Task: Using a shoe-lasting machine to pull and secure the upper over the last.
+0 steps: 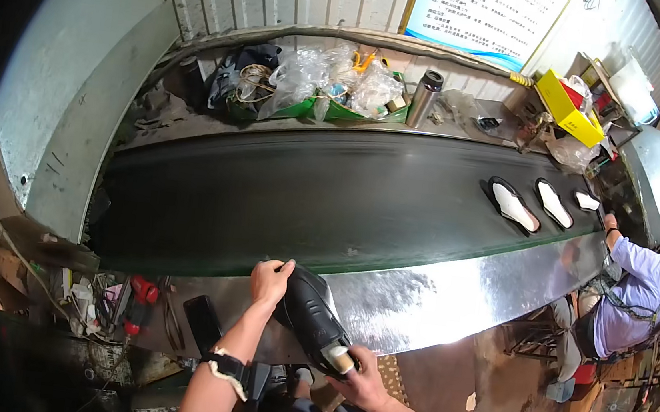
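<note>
A black shoe (311, 313) slants between my two hands over the near edge of the conveyor's metal ledge. My left hand (269, 282) is closed on its far end, thumb pressed along the top. At the near end, beside the opening, my right hand (362, 380) grips the shoe. A pale, tan-ended piece (342, 360) sticks out of that opening; what it is I cannot tell. Farther right on the dark belt (291, 194) lie a black shoe piece with a white inside (513, 204), a second such piece (553, 204) and a third, partly seen piece (586, 202).
A shiny metal ledge (417, 296) borders the belt. Left of me are a red-and-black power tool (141, 303) and a black phone (203, 321). Behind the belt stand plastic bags (303, 78), a steel flask (425, 99) and a yellow box (569, 110). A co-worker (635, 286) sits at right.
</note>
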A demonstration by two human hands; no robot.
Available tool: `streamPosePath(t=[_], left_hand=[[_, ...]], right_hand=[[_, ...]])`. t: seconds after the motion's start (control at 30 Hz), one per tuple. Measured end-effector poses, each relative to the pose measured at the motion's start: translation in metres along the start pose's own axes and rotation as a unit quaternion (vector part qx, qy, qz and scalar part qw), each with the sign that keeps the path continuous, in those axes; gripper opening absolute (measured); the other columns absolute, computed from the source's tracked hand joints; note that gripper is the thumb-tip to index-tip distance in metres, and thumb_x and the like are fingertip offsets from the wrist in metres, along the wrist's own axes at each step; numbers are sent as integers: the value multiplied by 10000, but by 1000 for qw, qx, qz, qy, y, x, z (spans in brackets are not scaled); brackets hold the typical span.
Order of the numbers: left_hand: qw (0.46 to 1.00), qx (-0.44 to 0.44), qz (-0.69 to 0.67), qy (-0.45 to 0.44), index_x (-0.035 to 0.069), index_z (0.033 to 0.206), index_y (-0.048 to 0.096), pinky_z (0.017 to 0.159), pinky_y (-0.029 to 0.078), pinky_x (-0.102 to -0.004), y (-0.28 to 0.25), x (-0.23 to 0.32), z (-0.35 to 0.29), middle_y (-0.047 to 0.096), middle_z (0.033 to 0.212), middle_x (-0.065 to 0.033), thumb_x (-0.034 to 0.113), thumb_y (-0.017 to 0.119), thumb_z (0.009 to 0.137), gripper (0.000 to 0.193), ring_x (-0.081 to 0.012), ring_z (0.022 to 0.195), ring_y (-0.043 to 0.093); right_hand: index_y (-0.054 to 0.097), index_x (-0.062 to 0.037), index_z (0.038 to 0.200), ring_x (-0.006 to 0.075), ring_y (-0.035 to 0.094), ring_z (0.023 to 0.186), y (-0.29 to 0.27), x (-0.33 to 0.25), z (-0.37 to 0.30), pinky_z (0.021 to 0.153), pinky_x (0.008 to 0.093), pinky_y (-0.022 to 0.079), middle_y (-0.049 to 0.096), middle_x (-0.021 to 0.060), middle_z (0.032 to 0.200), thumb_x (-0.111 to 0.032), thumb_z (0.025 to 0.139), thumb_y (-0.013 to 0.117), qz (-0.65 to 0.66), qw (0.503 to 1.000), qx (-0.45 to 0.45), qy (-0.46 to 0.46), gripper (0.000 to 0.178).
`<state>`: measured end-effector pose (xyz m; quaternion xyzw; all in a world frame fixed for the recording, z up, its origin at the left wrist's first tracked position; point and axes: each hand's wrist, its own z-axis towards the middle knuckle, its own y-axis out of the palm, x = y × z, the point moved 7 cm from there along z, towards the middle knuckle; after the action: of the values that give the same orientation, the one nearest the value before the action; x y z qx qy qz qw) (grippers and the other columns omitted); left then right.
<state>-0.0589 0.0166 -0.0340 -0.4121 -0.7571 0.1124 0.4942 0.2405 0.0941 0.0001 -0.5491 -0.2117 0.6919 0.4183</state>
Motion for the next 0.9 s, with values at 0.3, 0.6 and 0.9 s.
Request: streamPosePath(t=[0.3,0.6,0.9], left_hand=[[997,30,35,-55,60,897,759,869,499,-458,11,-34,-41,690,976,-204,413,708,856,359,-378,1011,654],[979,164,93,-72,14,1096,647,953,496,-483,32,-31,-68,682,1097,-252,378,741,714,535,-426,1085,631],[965,246,-70,-51,-46,866,655,775,524,-460,-43,-63,-155,698,858,-243,337,717,702,422,-400,858,686]], right_hand=[[405,68,1393,468,498,1271,-13,28,-19,1067,460,416,487,319,1343,-270,716,894,255,957,-24,137,900],[462,50,1389,471,515,1253,-5,40,-24,1068,479,416,505,311,1356,-176,760,827,266,960,-32,85,762],[321,-7,1489,249,484,1290,-29,0,5,1081,397,389,519,148,1349,-244,904,743,495,814,-214,214,759]])
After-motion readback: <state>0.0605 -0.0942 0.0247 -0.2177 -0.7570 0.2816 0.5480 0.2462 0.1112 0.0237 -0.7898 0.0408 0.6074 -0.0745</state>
